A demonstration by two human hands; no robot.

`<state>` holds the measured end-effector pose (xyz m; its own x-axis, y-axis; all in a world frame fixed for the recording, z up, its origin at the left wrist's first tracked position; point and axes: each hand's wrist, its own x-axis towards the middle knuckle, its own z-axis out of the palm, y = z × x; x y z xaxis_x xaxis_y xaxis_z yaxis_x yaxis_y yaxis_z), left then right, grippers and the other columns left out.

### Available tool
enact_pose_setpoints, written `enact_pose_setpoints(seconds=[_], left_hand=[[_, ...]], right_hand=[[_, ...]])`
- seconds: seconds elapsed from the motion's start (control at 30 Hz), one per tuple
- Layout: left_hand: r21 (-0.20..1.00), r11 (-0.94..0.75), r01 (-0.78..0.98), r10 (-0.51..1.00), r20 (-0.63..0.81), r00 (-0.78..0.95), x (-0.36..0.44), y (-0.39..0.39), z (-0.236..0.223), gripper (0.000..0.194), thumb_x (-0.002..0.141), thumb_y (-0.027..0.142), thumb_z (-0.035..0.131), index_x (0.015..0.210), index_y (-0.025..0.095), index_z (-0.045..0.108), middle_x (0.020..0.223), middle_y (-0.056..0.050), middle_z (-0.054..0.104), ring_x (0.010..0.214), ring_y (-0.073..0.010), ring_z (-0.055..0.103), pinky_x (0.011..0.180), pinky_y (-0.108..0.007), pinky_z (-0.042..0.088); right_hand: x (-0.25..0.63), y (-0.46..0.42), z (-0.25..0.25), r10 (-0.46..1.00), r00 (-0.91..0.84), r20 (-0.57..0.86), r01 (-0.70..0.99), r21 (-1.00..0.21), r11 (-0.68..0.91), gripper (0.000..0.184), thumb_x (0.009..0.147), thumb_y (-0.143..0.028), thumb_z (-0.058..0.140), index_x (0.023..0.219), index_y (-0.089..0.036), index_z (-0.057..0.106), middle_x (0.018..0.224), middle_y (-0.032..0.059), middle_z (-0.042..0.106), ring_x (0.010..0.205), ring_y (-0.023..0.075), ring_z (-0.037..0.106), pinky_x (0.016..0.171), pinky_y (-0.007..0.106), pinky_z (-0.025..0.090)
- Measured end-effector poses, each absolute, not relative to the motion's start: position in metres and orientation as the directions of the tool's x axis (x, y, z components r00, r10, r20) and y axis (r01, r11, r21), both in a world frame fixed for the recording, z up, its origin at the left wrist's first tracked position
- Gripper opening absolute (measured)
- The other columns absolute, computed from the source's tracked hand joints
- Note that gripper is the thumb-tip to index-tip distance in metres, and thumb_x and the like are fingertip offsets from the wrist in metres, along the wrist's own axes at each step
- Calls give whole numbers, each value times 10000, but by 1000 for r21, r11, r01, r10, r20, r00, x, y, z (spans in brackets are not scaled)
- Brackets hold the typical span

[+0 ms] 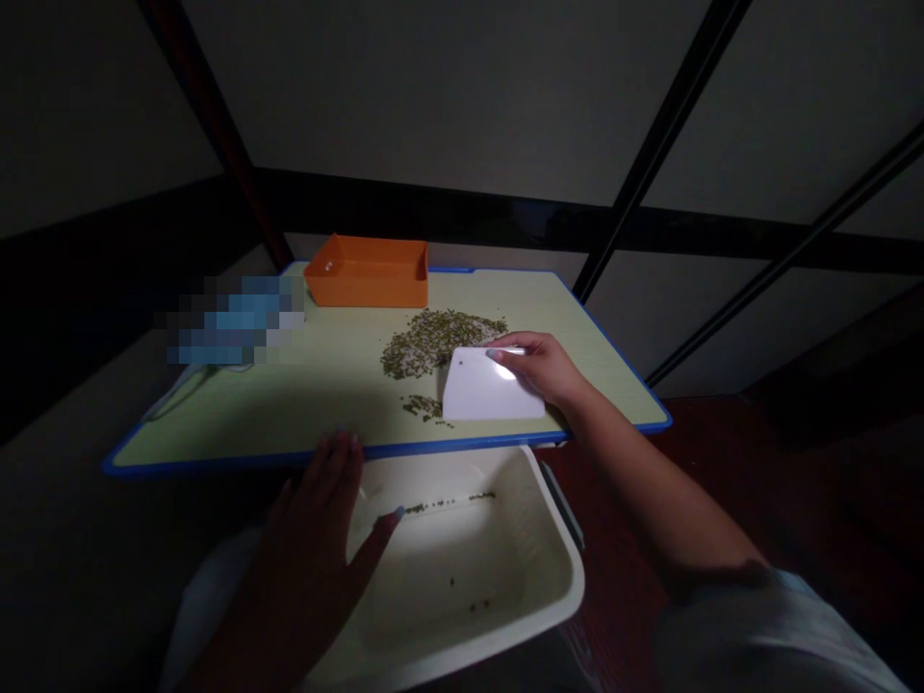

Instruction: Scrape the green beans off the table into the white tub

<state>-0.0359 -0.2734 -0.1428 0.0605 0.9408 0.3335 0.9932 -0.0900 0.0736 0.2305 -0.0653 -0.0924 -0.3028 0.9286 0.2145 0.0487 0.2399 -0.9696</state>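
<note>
A white plastic scraper [491, 390] stands on the tabletop near its front edge, its upper edge gripped by my right hand [538, 366]. Just left of and behind the scraper lies a loose pile of small green beans [433, 337], perhaps mung beans, with a few more scattered close to its lower left corner. My left hand [328, 510] is spread at the near left of a white basin [555, 587], thumb stretched over the basin and fingertips by the table's blue edge. A thin line of beans and a few single ones lie inside the basin, which sits below the table edge.
An orange open tray [368, 279] rests at the back left of the pale green table [289, 404], which has a blue rim. A blurred blue item [238, 322] with a white cable lies at the left. Dark-framed panels [448, 96] rise behind the table.
</note>
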Motion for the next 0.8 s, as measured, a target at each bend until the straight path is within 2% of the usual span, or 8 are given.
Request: enact_pose_setpoints(seconds=[0.3,0.53,0.67,0.8], left_hand=[[107,-63,992,952,306,27,-32,-272,-137,773,868,639,212,1459,144,271,1525,-151,341,1423,-303,309,1036,-579,416],[153,-23,988,971,239,-15,-28,-272,-129,735,882,593,166,1435,138,333,1522,-151,345,1425,-300,304,1073,-586,374],[159,8,987,984,172,-36,-27,-271,-125,708,886,556,166,1430,139,347,1528,-147,334,1429,-299,296,1084,-591,355],[155,14,988,987,157,-39,-27,-272,-123,700,887,548,177,1441,147,325,1541,-131,311,1443,-286,265,1103,-580,337]], right_hand=[[221,-69,-91,911,-324,256,96,-949,301,286,680,-399,773,868,-184,755,936,65,747,820,163,646,778,312,477],[217,-71,-92,876,-382,295,134,-920,368,276,712,-396,750,899,-193,756,961,69,748,862,174,657,820,332,485],[216,-71,-92,860,-426,280,107,-929,355,258,701,-378,761,885,-197,757,953,61,748,857,165,654,828,332,484],[216,-72,-92,855,-462,235,74,-951,301,265,687,-368,772,886,-193,755,941,53,742,819,146,643,774,304,484]])
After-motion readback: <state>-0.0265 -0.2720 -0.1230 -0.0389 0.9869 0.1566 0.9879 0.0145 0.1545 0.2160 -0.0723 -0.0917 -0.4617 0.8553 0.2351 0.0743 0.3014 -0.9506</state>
